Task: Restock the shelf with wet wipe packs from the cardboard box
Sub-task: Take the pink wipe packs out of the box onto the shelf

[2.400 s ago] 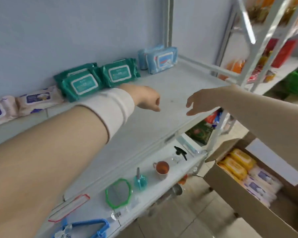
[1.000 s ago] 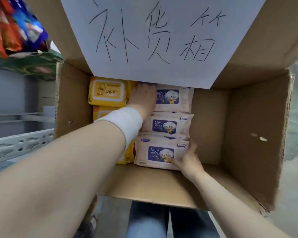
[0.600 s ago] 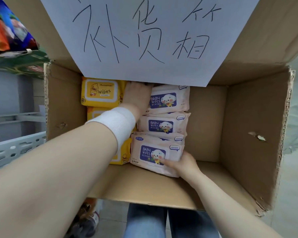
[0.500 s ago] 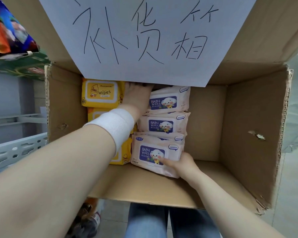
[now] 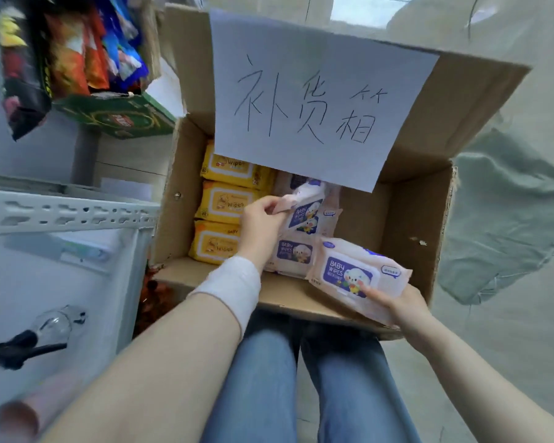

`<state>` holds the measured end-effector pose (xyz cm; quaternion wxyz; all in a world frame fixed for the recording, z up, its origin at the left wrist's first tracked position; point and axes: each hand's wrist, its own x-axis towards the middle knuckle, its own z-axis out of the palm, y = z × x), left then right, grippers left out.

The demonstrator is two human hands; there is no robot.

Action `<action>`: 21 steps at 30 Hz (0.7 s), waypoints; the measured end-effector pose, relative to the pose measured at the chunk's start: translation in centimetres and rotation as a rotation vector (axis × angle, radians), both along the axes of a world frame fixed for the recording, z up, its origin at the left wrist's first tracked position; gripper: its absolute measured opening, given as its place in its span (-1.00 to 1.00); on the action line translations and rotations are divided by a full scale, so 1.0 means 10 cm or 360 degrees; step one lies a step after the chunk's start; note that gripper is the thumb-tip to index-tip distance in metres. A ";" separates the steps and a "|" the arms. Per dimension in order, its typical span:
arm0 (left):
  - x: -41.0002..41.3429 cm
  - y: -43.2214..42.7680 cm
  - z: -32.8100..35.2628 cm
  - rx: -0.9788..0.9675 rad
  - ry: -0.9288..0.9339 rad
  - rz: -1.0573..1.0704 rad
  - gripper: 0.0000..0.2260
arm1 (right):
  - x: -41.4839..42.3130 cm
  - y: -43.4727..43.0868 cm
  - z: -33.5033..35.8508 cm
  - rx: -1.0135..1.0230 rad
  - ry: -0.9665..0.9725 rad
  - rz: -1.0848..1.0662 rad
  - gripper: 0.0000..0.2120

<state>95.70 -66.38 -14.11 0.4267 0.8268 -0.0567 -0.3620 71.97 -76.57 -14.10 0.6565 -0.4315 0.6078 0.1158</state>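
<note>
While over box (image 5: 410, 219) — right hand (image 5: 408, 310) round pack (image 5: 355, 274)

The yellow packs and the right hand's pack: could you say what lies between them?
Head view: the left hand, gripping a second pink pack, and a third pink pack lying in the box.
</note>
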 end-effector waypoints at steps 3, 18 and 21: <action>-0.19 0.49 0.50 -0.0096 0.0039 0.0210 -0.74 | -0.15 -0.03 0.47 -0.0101 -0.0097 0.0111 -0.67; -1.67 3.53 3.39 -0.0813 -0.0710 0.1714 -0.92 | 0.01 1.62 2.63 -0.0238 -0.0942 0.0619 -0.71; -1.88 4.27 3.84 -0.1002 -0.0895 0.1923 -0.96 | 0.14 2.33 3.21 -0.0172 -0.1171 0.0767 -0.74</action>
